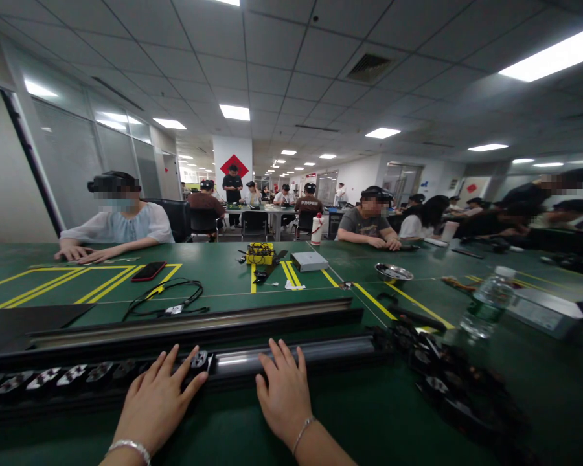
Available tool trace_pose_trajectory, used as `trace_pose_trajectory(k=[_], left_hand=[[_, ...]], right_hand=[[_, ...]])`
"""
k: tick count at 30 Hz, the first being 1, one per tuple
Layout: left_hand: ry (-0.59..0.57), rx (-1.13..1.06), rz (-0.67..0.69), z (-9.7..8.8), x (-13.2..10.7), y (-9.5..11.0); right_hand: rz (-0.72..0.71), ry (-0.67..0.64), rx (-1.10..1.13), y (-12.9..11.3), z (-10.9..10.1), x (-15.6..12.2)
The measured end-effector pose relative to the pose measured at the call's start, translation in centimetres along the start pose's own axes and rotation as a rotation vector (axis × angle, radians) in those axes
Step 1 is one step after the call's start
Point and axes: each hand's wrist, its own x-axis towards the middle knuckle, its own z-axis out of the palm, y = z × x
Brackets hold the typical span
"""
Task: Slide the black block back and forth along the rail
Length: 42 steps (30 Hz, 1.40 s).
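A long black rail with a shiny channel runs across the table in front of me. Small black parts with silvery faces sit in a row along its left half. My left hand lies over the rail with its fingers spread, the thumb and index finger beside the rightmost small part. Whether they touch it I cannot tell. My right hand has its fingers stretched out, their tips at the bare stretch of channel. Neither hand grips anything. Behind lies a second long rail.
Dark, chain-like parts lie heaped at the right, near a water bottle. Farther back are a metal bowl, a grey box, a black cable and a phone. People sit across the green table.
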Motion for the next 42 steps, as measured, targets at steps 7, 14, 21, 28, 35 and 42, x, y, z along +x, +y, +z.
trace_pose_trajectory(k=[7,14,21,28,35,42], left_hand=[[-0.006,0.041,0.002,-0.08,0.02,0.3],[-0.01,0.043,0.009,-0.08,-0.09,0.35],[-0.003,0.008,-0.018,-0.07,0.05,0.59],[-0.007,0.055,0.063,0.44,0.03,0.28],[-0.074,-0.053,0.186,0.55,0.64,-0.12],[-0.051,-0.095,0.207,0.31,0.75,-0.15]], right_hand=[[-0.003,0.016,0.032,0.02,-0.03,-0.04],[0.0,0.007,0.021,0.01,0.05,-0.04],[-0.01,0.022,0.041,0.16,0.18,-0.01],[-0.017,0.026,0.072,0.14,0.12,-0.04],[-0.008,0.028,0.056,0.19,0.19,0.02],[-0.01,0.011,0.058,0.19,-0.06,0.13]])
